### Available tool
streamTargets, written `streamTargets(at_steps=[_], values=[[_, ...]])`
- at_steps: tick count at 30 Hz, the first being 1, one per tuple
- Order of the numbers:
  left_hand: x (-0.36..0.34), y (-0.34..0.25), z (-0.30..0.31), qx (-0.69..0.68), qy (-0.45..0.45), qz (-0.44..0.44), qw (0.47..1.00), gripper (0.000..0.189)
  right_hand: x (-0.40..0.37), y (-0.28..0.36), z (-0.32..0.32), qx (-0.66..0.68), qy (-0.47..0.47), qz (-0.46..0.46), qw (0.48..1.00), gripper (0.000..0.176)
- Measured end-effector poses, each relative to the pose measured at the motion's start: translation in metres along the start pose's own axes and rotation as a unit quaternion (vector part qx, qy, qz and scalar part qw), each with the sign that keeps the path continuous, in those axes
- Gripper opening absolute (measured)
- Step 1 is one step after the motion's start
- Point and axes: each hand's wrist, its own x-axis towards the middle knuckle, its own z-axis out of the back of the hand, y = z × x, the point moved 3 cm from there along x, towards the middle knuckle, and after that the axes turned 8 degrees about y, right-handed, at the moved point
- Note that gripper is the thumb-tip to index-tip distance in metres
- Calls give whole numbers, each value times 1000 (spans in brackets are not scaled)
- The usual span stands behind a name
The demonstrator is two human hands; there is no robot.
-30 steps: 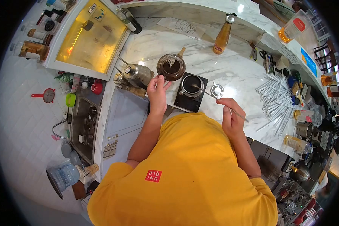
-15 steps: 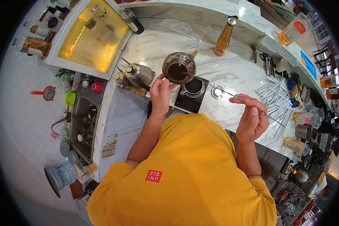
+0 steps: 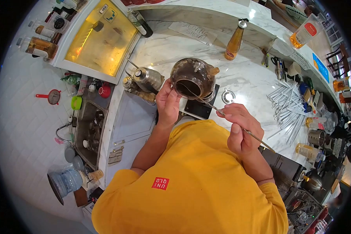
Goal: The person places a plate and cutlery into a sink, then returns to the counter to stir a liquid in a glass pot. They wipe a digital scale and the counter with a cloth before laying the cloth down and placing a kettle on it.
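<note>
My left hand (image 3: 168, 103) grips a round glass pot (image 3: 193, 68) at its near left side. Dark stains coat the glass, and the pot is tilted with its dark mouth towards me. A wooden knob (image 3: 213, 71) juts from its right. My right hand (image 3: 241, 126) is closed around a long thin metal stirring spoon (image 3: 211, 106), whose far end reaches into the pot's mouth. Below the pot lies a black flat device (image 3: 198, 110), perhaps a scale or burner, with a vessel on it mostly hidden. A small round metal piece (image 3: 228, 96) lies on the counter to its right.
Metal pitchers (image 3: 148, 79) stand left of the pot. An amber pump bottle (image 3: 234, 41) is at the back, with a paper sign (image 3: 193, 33) beside it. Many wrapped straws (image 3: 286, 109) spread on the right. A sink (image 3: 90, 132) lies left, below a lit cabinet (image 3: 101, 43).
The pot has tipped further, its mouth now facing me. My right hand has moved left, bringing the spoon's end into the mouth. The vessel beneath is now mostly covered.
</note>
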Motion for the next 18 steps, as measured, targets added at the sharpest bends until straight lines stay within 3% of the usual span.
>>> streamTargets(at_steps=[14,18], values=[[-1,-2,7,21,27,-12,999,15,-11,11,-7,-5,3,-22,1000,15],[-3,1,8,37,30,3,999,18,-23,6,-5,45,-44,-59,996,18]])
